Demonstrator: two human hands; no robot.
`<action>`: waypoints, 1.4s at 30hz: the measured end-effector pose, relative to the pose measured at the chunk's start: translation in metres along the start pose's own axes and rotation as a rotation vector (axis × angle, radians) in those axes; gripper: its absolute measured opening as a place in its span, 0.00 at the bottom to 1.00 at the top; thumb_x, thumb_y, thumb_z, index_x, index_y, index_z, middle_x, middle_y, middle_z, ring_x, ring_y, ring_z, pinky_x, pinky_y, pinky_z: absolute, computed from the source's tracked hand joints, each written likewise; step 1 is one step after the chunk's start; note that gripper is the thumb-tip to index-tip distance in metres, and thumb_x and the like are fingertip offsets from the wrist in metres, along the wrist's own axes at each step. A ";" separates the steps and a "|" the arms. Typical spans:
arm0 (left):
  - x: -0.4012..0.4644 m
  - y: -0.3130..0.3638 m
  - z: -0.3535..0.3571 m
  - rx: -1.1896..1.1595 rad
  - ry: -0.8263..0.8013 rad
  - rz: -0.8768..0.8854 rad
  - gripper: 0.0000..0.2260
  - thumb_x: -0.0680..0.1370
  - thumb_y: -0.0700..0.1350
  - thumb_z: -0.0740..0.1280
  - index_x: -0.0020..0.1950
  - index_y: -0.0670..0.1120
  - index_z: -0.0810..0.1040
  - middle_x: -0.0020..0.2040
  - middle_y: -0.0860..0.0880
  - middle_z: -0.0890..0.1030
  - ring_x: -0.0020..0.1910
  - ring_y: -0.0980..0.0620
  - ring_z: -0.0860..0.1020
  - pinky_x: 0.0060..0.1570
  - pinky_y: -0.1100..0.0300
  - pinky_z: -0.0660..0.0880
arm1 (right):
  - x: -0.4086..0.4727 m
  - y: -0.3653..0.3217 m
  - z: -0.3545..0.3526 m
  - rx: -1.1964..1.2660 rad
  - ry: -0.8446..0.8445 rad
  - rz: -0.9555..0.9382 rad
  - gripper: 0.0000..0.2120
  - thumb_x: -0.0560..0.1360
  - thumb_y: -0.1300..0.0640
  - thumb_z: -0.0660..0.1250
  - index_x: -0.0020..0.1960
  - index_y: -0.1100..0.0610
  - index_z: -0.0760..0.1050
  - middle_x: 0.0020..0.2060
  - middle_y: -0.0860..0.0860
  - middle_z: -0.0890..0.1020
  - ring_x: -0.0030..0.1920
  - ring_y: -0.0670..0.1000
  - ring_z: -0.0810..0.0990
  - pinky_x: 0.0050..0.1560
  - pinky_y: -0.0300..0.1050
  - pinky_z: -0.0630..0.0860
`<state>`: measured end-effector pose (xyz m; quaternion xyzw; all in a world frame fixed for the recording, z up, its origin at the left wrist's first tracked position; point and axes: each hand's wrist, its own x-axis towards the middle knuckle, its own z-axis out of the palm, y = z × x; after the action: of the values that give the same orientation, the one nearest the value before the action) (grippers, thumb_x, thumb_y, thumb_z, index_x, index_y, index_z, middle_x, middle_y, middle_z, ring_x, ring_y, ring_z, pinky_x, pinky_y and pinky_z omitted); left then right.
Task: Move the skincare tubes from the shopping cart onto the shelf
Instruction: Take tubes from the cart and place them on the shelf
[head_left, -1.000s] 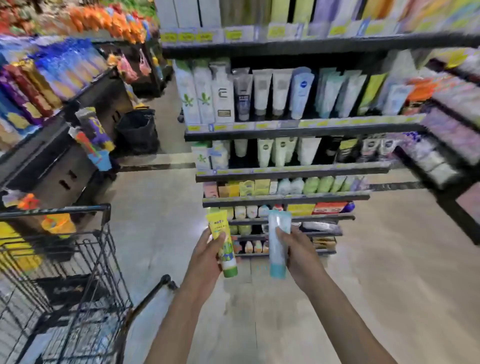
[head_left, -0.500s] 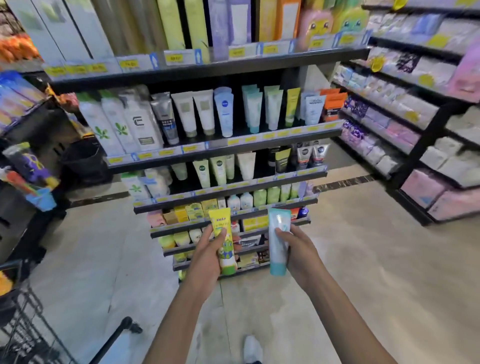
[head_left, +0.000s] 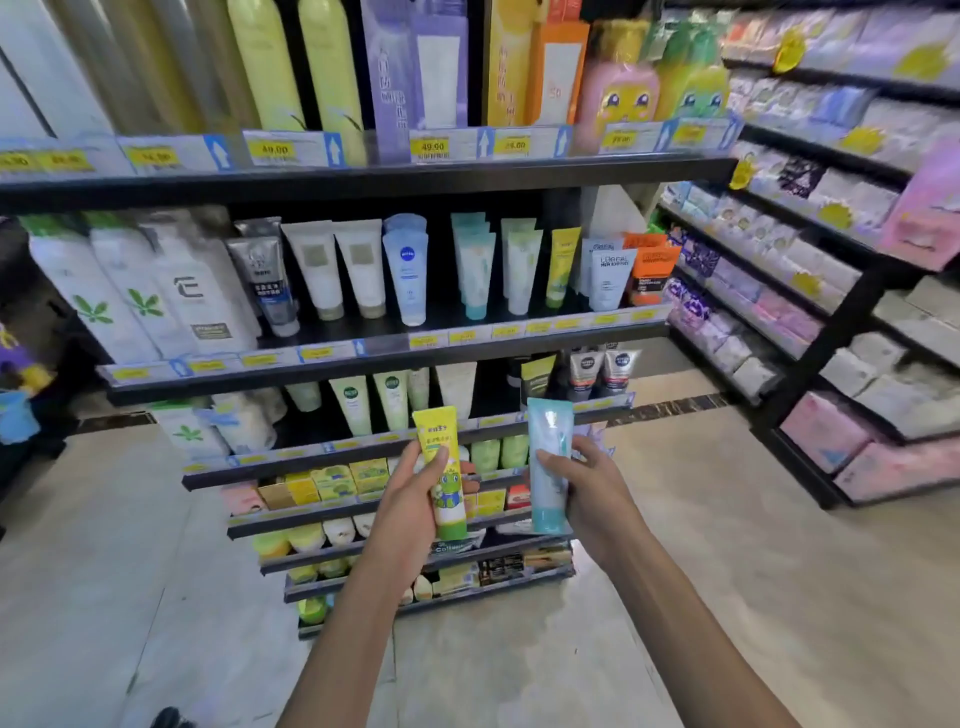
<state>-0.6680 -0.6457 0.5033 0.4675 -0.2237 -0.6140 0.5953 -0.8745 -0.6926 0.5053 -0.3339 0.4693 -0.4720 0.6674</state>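
Both tubes upright, caps down — left hand (head_left: 415, 499) grips yellow tube (head_left: 441, 467), right hand (head_left: 584, 483) teal tube (head_left: 549, 457).

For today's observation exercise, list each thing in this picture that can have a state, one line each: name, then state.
Yellow tube: upright, cap down, held in the left hand.
Teal tube: upright, cap down, held in the right hand.
Left hand: gripping the yellow tube.
Right hand: gripping the teal tube.
Shelf: stocked with standing tubes.
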 end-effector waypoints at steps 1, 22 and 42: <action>0.007 0.003 0.004 -0.002 0.008 0.011 0.21 0.82 0.43 0.67 0.74 0.45 0.69 0.55 0.36 0.84 0.44 0.41 0.83 0.36 0.52 0.81 | 0.009 -0.006 0.001 -0.003 -0.004 -0.009 0.19 0.75 0.62 0.75 0.65 0.58 0.77 0.53 0.60 0.84 0.49 0.58 0.84 0.45 0.52 0.81; 0.084 0.034 0.040 -0.052 0.214 0.161 0.15 0.83 0.43 0.66 0.70 0.45 0.73 0.51 0.37 0.85 0.41 0.44 0.83 0.39 0.50 0.81 | 0.185 -0.144 0.107 -0.389 -0.144 -0.480 0.15 0.76 0.56 0.76 0.61 0.54 0.77 0.49 0.45 0.84 0.42 0.36 0.82 0.41 0.33 0.78; 0.099 0.035 0.048 -0.023 0.285 0.183 0.12 0.84 0.44 0.64 0.66 0.46 0.76 0.50 0.39 0.85 0.42 0.45 0.84 0.41 0.50 0.82 | 0.233 -0.114 0.104 -0.647 -0.161 -0.547 0.14 0.77 0.58 0.75 0.58 0.49 0.74 0.55 0.46 0.83 0.53 0.42 0.82 0.48 0.30 0.78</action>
<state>-0.6762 -0.7588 0.5243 0.5206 -0.1716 -0.4872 0.6799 -0.7862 -0.9501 0.5684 -0.6737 0.4339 -0.4325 0.4132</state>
